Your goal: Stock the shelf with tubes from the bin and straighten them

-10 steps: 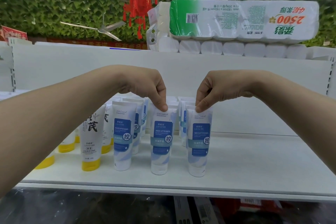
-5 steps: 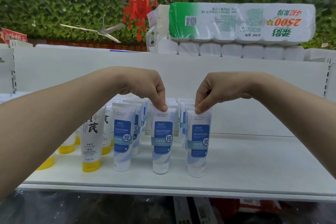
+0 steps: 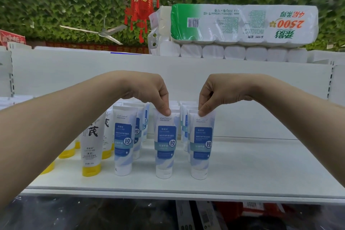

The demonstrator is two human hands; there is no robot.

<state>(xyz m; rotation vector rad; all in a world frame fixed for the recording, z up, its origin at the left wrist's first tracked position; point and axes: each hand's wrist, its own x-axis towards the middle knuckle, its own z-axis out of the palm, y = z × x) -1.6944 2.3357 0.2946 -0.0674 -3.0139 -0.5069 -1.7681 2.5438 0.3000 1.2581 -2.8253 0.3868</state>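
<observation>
A: Start at the left. What stands there?

B: Yellow-capped tubes (image 3: 91,147) at the far left of the shelf (image 3: 261,173), cap down. Just right of them a blue-label tube (image 3: 123,142) heads its own row, untouched.

A: And the left hand (image 3: 147,91)?

B: It comes down from above on the middle front tube (image 3: 165,144). Its fingers (image 3: 165,109) are closed in a pinch on the flat crimped top edge. That tube stands on its cap near the front of the shelf, with more of the same lined up behind it.

A: The right hand (image 3: 214,93)?

B: Same grip. Its fingers (image 3: 203,111) are pinched shut on the crimp of the right front tube (image 3: 201,145), which also stands cap down with a row behind it. To its right the shelf is bare. The bin is not in view.

A: So how would you finish this step well?

B: I judge it to be the straightening. Hold lightly by the crimp and turn each tube until its label faces squarely forward. Keep the caps flat on the shelf, because a tall tube on a narrow cap will likely tip if pushed from the top. Bring both caps level with the left blue tube's cap, then let go straight upward so nothing is dragged off line.
</observation>
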